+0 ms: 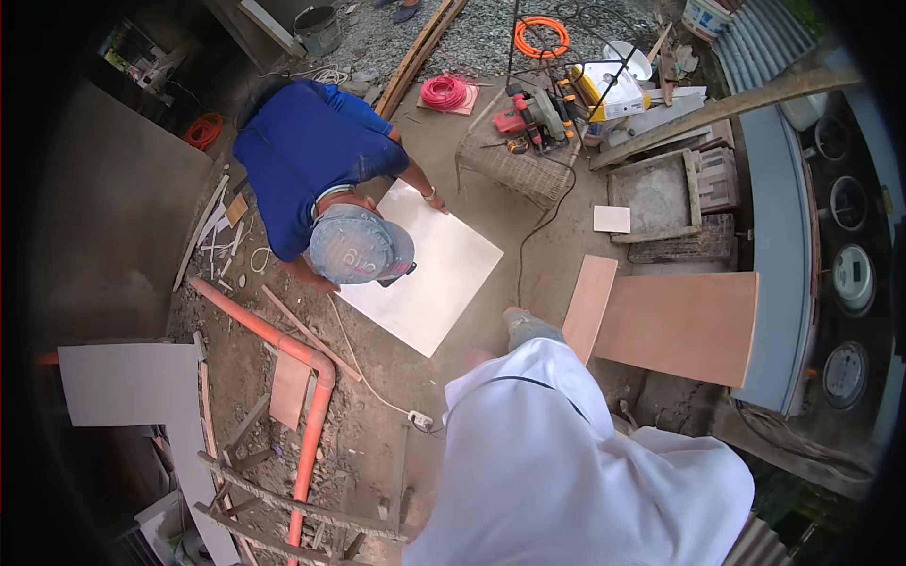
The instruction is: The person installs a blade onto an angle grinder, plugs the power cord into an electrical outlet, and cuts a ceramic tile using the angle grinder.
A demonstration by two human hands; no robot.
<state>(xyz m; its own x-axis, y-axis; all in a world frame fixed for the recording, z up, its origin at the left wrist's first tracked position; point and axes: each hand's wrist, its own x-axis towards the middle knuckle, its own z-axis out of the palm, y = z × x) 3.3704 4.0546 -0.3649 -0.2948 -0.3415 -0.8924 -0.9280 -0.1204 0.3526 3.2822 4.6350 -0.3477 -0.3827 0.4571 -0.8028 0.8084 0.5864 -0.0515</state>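
Neither of my hands can be made out; my white shirt [576, 472] fills the lower middle. Just beyond it a grey cloth-covered part [530, 328] and a blurred bit of skin [478, 358] show, too little to tell what they are. Ahead of me a co-worker in a blue shirt [297, 132] and pale cap [354, 245] bends over a large white square panel [434, 274] flat on the ground. The co-worker's one hand [436, 201] rests at its far edge, the other [323, 283] at its left corner. To my right lie brown tile-like boards [675, 325].
A woven stool [519, 156] carries a red power saw [533, 113]. A black cord [525, 255] crosses the floor to its right. Left are an orange pipe [316, 415], a white extension socket [420, 420] and a wooden ladder-like frame [302, 505]. Electric meters [853, 278] line the right.
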